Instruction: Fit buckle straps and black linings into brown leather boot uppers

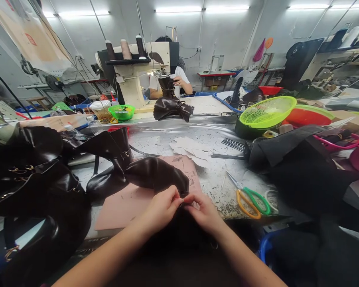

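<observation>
A glossy dark brown leather boot upper [155, 173] lies across a pink board [122, 209] in front of me. At its near right end my left hand [166, 205] and my right hand [202, 209] meet, both closed in a pinch. Thumbs and forefingers come together at the upper's edge, by a small shiny bit of metal. My fingers cover most of the small part between them. Just left of it stands another boot upper [115, 149] with a buckled strap. More dark uppers [48, 187] with gold-coloured buckles are heaped at the left.
Scissors [248, 197] with orange and green handles lie on the bench, right of my hands. Black fabric [308, 171] is piled at the right, near a green sieve basket [267, 111]. Pale scraps [188, 149] lie beyond the board. A co-worker [182, 81] sits behind a sewing machine [131, 79].
</observation>
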### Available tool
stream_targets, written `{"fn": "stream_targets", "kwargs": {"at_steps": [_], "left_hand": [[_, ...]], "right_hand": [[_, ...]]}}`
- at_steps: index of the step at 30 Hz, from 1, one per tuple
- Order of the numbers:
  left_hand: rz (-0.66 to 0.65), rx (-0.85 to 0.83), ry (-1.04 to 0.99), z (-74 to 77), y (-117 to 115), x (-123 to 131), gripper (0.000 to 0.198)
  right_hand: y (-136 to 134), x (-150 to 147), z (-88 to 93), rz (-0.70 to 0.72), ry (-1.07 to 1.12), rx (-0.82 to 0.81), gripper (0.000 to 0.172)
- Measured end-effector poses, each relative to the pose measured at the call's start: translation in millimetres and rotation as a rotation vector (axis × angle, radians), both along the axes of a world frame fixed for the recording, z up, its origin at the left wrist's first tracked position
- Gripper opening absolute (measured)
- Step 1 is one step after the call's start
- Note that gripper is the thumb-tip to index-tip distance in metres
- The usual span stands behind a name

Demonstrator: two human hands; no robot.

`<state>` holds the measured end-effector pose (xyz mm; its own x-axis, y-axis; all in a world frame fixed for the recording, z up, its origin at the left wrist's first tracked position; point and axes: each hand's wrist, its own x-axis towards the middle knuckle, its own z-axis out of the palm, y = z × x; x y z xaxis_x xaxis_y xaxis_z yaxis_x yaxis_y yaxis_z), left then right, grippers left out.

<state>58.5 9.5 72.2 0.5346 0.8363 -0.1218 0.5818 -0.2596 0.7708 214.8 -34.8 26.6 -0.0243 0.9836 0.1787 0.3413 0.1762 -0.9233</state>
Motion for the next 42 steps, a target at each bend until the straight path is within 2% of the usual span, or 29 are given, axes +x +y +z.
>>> {"fn": "stream_targets", "kwargs": {"at_steps": [2,8,13,15,20,23,27,30,32,36,39,42], "left_hand": [[0.026,0.086,0.052,1.3,-1,2,0.014],[0.159,0.088,-0.012,-1.1,-8,9,0.013],[0.197,0.102,-0.091,-8.1,-6,13,0.019],[0.195,0.119,-0.095,-9.9,-5,12,0.02],[0.134,0.186,-0.031,-8.8,-7,10,0.016],[0.118,0.19,-0.021,-7.8,-10,10,0.016],[0.178,0.057,-0.112,-9.7,-10,11,0.019],[0.214,-0.004,-0.184,-11.2,-7,11,0.019],[0.221,-0.015,-0.201,-12.4,-6,11,0.019],[0.239,-0.033,-0.219,-14.9,-6,11,0.021],[0.246,-0.037,-0.224,-14.1,-6,11,0.022],[0.189,-0.153,-0.275,-9.4,-2,9,0.02]], "right_hand": [[-1,-3,2.2,0.015,0.012,0.014,0.008],[-1,-5,7.0,0.026,0.035,-0.037,0.013],[2,-5,5.6,0.059,0.028,-0.119,0.018],[2,-4,5.5,0.062,0.113,-0.182,0.017],[2,-5,4.4,0.06,0.546,-0.321,0.02],[3,-6,2.4,0.069,0.665,-0.346,0.023],[5,-4,4.2,0.061,0.595,-0.319,0.02],[4,1,9.5,0.169,0.484,-0.313,0.019],[4,5,12.7,0.207,0.365,-0.294,0.019],[3,7,13.3,0.166,0.106,-0.253,0.018],[3,5,9.2,0.135,0.157,-0.254,0.019],[4,1,4.2,0.103,0.338,-0.246,0.021]]}}
